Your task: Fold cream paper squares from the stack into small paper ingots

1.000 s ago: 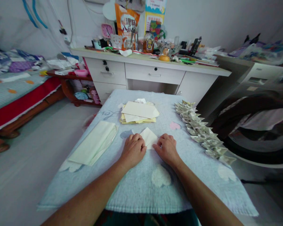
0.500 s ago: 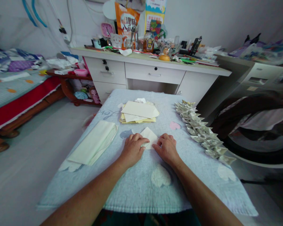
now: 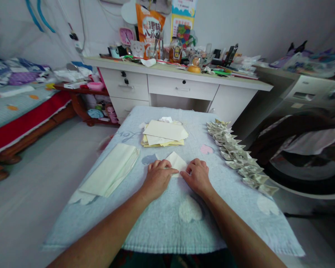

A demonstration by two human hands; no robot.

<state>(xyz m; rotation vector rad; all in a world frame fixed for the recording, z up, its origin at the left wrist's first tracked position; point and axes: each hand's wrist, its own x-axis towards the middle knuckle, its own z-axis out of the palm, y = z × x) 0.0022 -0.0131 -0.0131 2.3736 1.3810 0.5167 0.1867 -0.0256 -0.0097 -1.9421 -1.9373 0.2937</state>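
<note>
A small cream sheet of paper (image 3: 176,162), folded to a point at its far end, lies flat on the cloth-covered table between my hands. My left hand (image 3: 158,176) is closed on its left side, with the thumb stretched across the near part of the sheet. On the right side, my right hand (image 3: 196,175) has its fingers curled in and its thumb tip pressed at the paper's near right edge. The two thumbs almost meet. My fingers cover both side corners of the sheet.
Beyond my hands sits a stack of cream paper sheets (image 3: 164,131). A folded pale sheet (image 3: 111,169) lies at left. Rows of folded paper pieces (image 3: 234,152) run down the right side of the blue tablecloth (image 3: 161,230). A cluttered white desk (image 3: 181,89) stands behind.
My left thumb has slid right along the near part of the paper, toward my right thumb. My right hand stays nearly still.
</note>
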